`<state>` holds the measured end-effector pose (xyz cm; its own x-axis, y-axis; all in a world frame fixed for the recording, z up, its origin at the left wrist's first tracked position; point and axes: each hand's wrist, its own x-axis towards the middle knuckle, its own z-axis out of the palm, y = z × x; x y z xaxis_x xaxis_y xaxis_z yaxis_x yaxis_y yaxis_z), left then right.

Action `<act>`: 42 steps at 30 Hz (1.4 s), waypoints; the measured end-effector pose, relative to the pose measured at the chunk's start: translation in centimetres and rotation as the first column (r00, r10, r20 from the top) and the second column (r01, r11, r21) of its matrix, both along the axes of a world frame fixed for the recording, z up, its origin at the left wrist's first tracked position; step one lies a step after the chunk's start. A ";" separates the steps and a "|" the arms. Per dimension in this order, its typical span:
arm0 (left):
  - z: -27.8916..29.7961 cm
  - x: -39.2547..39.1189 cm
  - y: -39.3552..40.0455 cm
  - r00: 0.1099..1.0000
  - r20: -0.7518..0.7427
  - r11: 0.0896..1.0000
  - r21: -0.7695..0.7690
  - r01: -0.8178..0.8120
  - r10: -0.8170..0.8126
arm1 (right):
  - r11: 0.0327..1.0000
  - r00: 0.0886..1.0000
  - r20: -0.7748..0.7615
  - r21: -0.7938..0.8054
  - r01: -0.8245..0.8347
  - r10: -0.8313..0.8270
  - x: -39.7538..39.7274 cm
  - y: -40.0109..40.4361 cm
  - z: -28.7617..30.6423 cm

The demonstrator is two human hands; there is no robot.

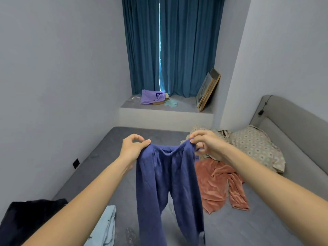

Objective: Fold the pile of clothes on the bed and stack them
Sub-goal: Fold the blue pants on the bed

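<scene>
Both forearms reached forward over the grey bed [266,228], holding blue trousers [165,183] up by the waistband. Left hand [133,148] pinched the left corner of the waistband between thumb and curled fingers; right hand [204,144] pinched the right corner the same way. Hands were level with each other and apart, the waistband sagging slightly between them. Both legs hung straight down below the hands, clear of the mattress at the top; whether the hems touched it could not be told.

Below and just right of the right hand lay a crumpled salmon-pink garment [218,183] on the bed. Beyond the right hand, a patterned beige heap [255,146] sat against the grey headboard [291,121]. Below and left of the left forearm lay a dark garment [30,221] and a pale blue piece [106,226]. Far ahead of both hands: teal curtains [174,47], a purple bag [150,97] on the sill, framed pictures [207,91] leaning right of it
</scene>
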<state>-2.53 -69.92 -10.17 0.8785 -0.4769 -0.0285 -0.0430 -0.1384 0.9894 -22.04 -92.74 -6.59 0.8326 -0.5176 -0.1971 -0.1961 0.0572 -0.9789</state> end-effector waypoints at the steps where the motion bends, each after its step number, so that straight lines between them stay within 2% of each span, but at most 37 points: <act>1: -0.4 -0.3 0.1 1.000 0.003 1.000 0.000 0.007 -0.007 | 0.999 0.999 0.012 0.015 -0.031 0.031 0.1 0.5 -0.4; 6: -1.7 -1.7 0.5 0.982 0.100 0.987 0.022 0.160 -0.161 | 0.984 0.985 0.012 -0.035 -0.173 0.174 1.1 2.5 -1.8; 10: -1.5 -3.0 0.2 0.953 0.201 0.973 0.003 0.231 -0.227 | 0.937 0.986 -0.009 -0.310 -0.158 0.164 2.2 4.1 -2.3; 12: -1.2 -3.7 0.0 0.940 0.232 0.965 -0.015 0.261 -0.250 | 0.879 0.985 -0.026 -0.448 -0.164 0.171 2.8 4.9 -2.4; 16: -0.9 -4.3 0.1 0.900 0.298 0.942 -0.014 0.337 -0.317 | 0.702 0.987 -0.015 -0.701 -0.127 0.163 3.8 6.0 -2.5; 23: -0.7 -4.5 0.9 0.870 0.305 0.900 -0.078 0.429 -0.388 | 0.685 0.988 -0.020 -0.718 -0.119 0.150 4.0 6.6 -2.2; 29: -1.0 -4.3 0.6 0.826 0.417 0.911 0.014 0.411 -0.379 | 0.696 0.986 0.001 -0.708 -0.118 0.168 3.6 6.8 -2.7; 34: -1.1 -4.2 0.8 0.834 0.433 0.927 0.012 0.374 -0.342 | 0.684 0.955 -0.096 -0.679 -0.268 0.280 1.8 6.8 -3.7; 39: -0.1 -3.3 1.9 0.819 0.448 0.918 0.013 0.396 -0.359 | 0.559 0.937 -0.206 -0.758 -0.335 0.282 -0.2 6.1 -4.0; 41: -0.2 -3.1 2.4 0.799 0.464 0.913 0.057 0.404 -0.382 | 0.456 0.929 -0.245 -0.818 -0.351 0.275 -0.4 5.5 -3.4; 42: -0.4 -3.1 2.5 0.792 0.470 0.912 0.078 0.404 -0.391 | 0.371 0.921 -0.278 -0.853 -0.367 0.272 -0.4 5.3 -3.1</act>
